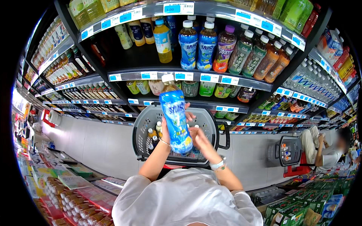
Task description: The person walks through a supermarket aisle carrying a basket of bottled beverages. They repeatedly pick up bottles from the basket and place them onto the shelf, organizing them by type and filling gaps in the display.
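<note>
A blue-labelled drink bottle (176,121) with a white cap is held up, slightly tilted, over a grey shopping basket. My left hand (165,131) is wrapped around it from the left, its fingertips showing past the bottle's right side. Close to the lower right of the bottle is my right hand (199,138), blurred, fingers partly spread; whether it touches the bottle is unclear. Below both hands stands the perforated grey basket (144,124) with a black handle (226,135). Several small bottles (152,132) stand inside it, partly hidden by the held bottle and my arms.
Ahead, a black shelf (135,59) carries bottled drinks, including matching blue-labelled bottles (188,48) and one yellow drink bottle (163,42). On the right, a seated person (325,152) is beside another grey basket (285,152). Green beer cartons (288,209) are stacked behind me at right.
</note>
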